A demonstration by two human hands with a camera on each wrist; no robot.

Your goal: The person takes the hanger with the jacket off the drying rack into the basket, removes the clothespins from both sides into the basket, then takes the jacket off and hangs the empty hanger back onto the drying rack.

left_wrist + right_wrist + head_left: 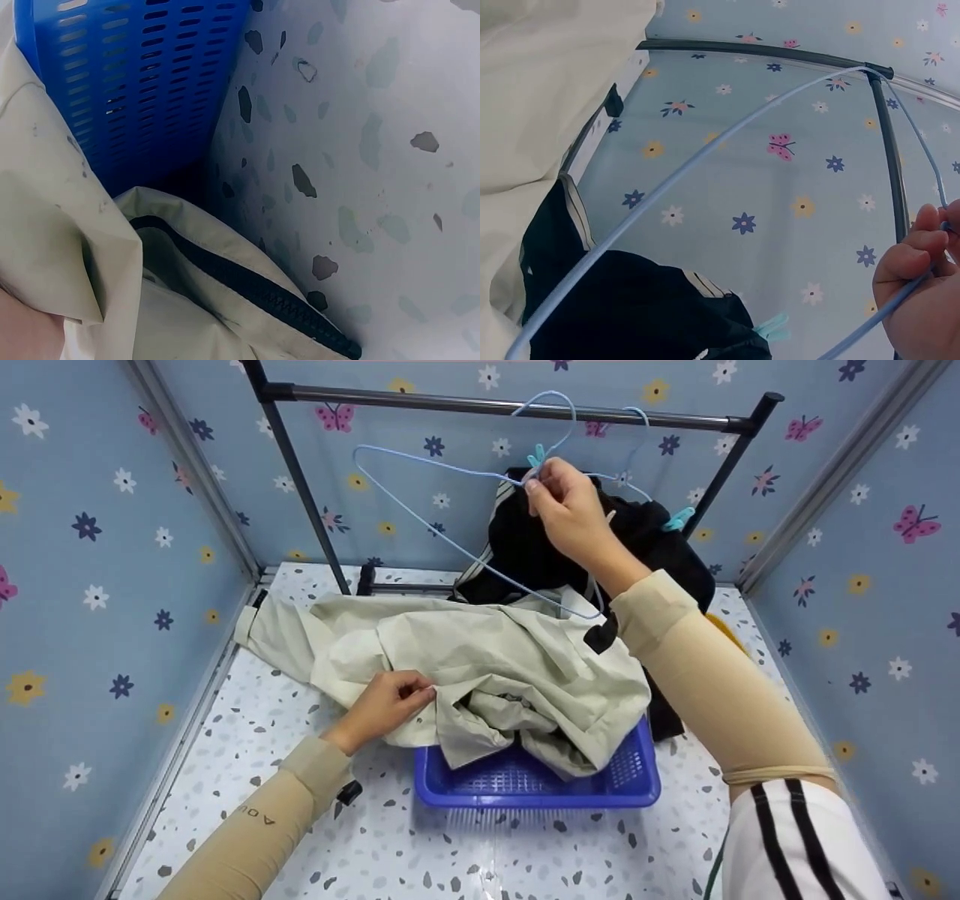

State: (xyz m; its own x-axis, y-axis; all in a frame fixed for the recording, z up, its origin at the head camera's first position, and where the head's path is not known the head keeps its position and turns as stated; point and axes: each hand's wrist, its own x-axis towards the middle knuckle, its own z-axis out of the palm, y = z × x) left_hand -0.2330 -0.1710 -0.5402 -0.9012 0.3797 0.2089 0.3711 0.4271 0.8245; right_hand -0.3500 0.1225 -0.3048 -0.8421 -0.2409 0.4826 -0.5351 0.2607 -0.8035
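Note:
My right hand pinches a light blue wire hanger at its neck, below the hook. The hanger's lower bar slants down to a pale grey-green jacket, which lies over a blue plastic basket. My left hand pinches the jacket's near edge. In the left wrist view a dark zipper runs along the jacket beside the basket wall. In the right wrist view the fingers curl round the hanger wire, with the jacket to the left.
A dark metal clothes rack stands behind. A black garment with white stripes hangs there on another blue hanger, with a turquoise clothespin at its right. Flowered walls enclose the speckled floor.

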